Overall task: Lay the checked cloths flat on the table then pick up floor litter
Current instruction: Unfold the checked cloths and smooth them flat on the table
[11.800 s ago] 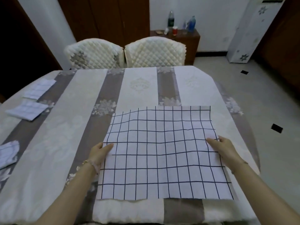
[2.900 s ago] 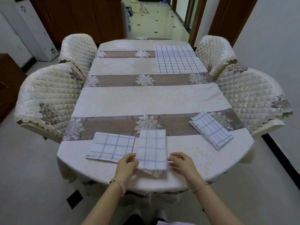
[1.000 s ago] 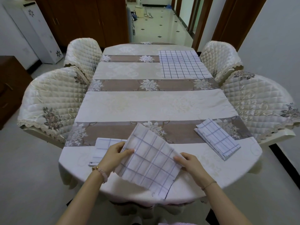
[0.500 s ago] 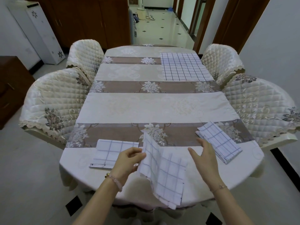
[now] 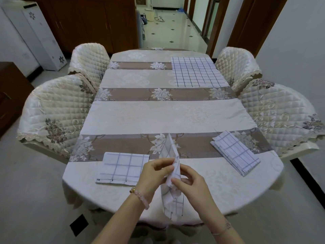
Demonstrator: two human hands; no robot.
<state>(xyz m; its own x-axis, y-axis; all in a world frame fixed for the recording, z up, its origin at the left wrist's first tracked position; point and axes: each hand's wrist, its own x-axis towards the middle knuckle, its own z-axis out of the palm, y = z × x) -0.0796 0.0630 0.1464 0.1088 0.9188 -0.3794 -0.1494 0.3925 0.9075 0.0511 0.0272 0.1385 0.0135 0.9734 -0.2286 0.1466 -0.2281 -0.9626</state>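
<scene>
A white checked cloth (image 5: 171, 194) hangs edge-on above the table's near edge, partly unfolded. My left hand (image 5: 154, 175) and my right hand (image 5: 189, 182) both pinch it near its upper part. A folded checked cloth (image 5: 123, 169) lies flat just left of my hands. Another folded one (image 5: 235, 153) lies at an angle to the right. At the far right end of the table a checked cloth (image 5: 197, 72) is spread flat.
The long table (image 5: 167, 115) wears a striped floral tablecloth. Quilted cream chairs flank it: two on the left (image 5: 58, 110), (image 5: 89, 60), two on the right (image 5: 279, 113), (image 5: 235, 66). A white cabinet (image 5: 40, 36) stands far left. Tiled floor with dark insets (image 5: 79, 224) surrounds the table.
My right hand has come back from open air and taken hold of the cloth again. The cloth now hangs narrow and vertical between both hands, where it was draped wider half a second ago.
</scene>
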